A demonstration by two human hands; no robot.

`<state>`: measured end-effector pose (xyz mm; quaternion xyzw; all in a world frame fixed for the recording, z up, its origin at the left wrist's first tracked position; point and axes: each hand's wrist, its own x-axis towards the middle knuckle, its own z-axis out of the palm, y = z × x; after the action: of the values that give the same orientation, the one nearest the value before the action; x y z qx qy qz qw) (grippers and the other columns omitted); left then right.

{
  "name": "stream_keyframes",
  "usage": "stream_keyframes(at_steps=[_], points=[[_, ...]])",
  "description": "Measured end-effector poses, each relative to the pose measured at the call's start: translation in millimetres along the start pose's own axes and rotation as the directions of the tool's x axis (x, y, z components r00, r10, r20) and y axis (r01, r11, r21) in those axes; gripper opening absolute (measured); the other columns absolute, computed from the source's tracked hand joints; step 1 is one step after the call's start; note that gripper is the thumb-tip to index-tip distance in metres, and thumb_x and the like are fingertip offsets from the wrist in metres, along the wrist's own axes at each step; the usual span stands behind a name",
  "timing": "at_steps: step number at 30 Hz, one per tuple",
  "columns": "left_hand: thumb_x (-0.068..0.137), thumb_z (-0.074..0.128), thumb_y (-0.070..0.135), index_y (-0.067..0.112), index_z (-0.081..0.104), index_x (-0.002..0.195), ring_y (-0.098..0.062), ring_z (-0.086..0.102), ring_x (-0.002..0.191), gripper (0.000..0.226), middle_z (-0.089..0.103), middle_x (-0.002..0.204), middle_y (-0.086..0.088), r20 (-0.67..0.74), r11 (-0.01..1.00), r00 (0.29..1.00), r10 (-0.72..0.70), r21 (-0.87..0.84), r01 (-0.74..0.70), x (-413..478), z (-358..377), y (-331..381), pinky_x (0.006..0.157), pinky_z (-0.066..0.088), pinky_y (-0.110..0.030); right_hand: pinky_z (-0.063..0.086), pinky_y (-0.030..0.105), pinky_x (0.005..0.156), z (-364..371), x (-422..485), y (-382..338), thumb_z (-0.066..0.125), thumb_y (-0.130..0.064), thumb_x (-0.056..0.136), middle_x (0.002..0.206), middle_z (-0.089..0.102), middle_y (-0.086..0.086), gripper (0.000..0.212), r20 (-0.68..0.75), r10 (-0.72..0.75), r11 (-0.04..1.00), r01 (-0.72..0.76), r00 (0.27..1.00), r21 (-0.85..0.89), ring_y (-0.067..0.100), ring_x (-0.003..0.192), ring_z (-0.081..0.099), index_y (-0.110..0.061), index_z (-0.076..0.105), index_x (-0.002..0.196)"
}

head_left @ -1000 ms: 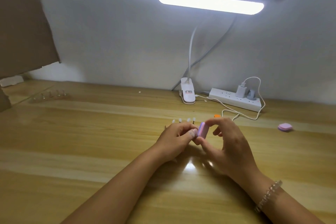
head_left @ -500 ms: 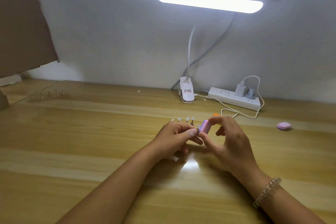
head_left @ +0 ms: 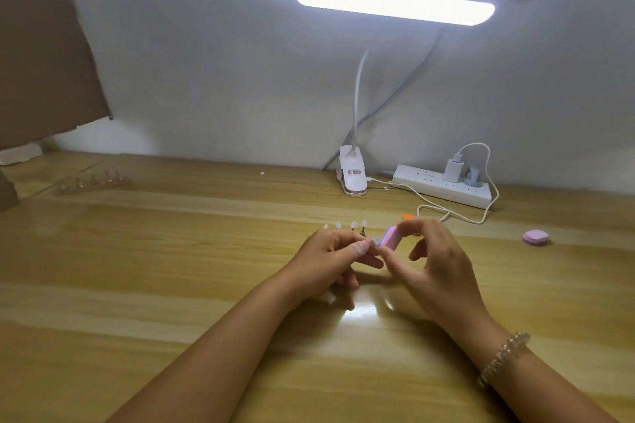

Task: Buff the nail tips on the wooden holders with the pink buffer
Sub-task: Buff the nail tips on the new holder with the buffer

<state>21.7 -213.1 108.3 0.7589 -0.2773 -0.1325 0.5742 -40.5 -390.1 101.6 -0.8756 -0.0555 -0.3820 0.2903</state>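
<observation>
Both hands meet just above the bench (head_left: 137, 251). The left hand (head_left: 326, 257) pinches the base of one nail tip (head_left: 374, 242) between thumb and forefinger, and the tip pokes out toward the right hand (head_left: 436, 268). The right hand pinches the pink buffer (head_left: 393, 237) between thumb and forefinger, with the buffer's end touching that nail tip. Several other nail tips (head_left: 354, 225) stand upright just behind the left hand. A second pink block (head_left: 535, 237) lies well to the right of the right hand.

The buffer (head_left: 494, 239) was between the left hand (head_left: 330, 254) and right hand (head_left: 436, 261). The nail tips (head_left: 345, 225) stood just behind the left hand. Farther back on the table (head_left: 171, 268) sat the lamp clip (head_left: 352, 175), power strip (head_left: 439, 185) to its right.
</observation>
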Motion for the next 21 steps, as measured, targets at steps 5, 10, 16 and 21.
stream_keyframes(at_steps=[5, 10, 16, 21], points=[[0.104, 0.049, 0.015, 0.013, 0.067, 0.105, -0.006, 0.058, 0.050, 0.018, 0.075, 0.103, -0.009, -0.021, 1.000, 1.000, 0.015, 0.001, -0.015, 1.4, 2.4, -0.7, 0.052, 0.045, -0.017, 0.044, 0.025, 0.059, 2.5, -5.2, -5.9, 0.082, -0.027, 0.074, 0.094, 0.053, -0.015, 0.035, 0.047, -0.143, 0.989, 0.144, 0.989, -0.017, 0.008, 0.067, 0.052, -0.019, 0.057, 0.097], [0.104, 0.049, 0.014, 0.017, 0.066, 0.102, -0.002, 0.058, 0.050, 0.017, 0.073, 0.097, 0.001, -0.010, 0.999, 0.999, 0.038, -0.002, -0.038, 0.2, 3.0, -0.3, 0.051, 0.044, -0.018, 0.050, 0.036, 0.063, -0.2, -0.7, -3.9, 0.081, -0.026, 0.076, 0.092, 0.056, -0.013, 0.031, 0.001, -0.052, 0.998, 0.052, 0.999, 0.017, 0.011, 0.068, 0.055, -0.019, 0.060, 0.098], [0.103, 0.051, 0.010, 0.014, 0.066, 0.100, 0.002, 0.057, 0.049, 0.016, 0.068, 0.088, 0.006, -0.014, 0.998, 0.998, 0.066, 0.005, -0.066, -0.3, 2.9, 1.0, 0.051, 0.044, -0.012, 0.051, 0.032, 0.072, -0.8, -1.8, -9.3, 0.073, -0.036, 0.081, 0.094, 0.064, -0.014, 0.023, 0.091, -0.049, 0.992, 0.038, 0.995, 0.117, 0.009, 0.066, 0.058, -0.024, 0.064, 0.097], [0.101, 0.053, 0.010, 0.021, 0.066, 0.094, 0.001, 0.057, 0.052, 0.019, 0.067, 0.073, 0.018, -0.016, 0.996, 0.997, 0.081, 0.034, -0.081, -0.2, 5.7, -1.9, 0.054, 0.046, -0.016, 0.052, 0.036, 0.073, -0.8, -3.6, -10.0, 0.076, -0.029, 0.083, 0.094, 0.062, -0.014, 0.020, 0.114, -0.091, 0.993, 0.082, 0.989, 0.082, 0.009, 0.068, 0.058, -0.023, 0.064, 0.099]])
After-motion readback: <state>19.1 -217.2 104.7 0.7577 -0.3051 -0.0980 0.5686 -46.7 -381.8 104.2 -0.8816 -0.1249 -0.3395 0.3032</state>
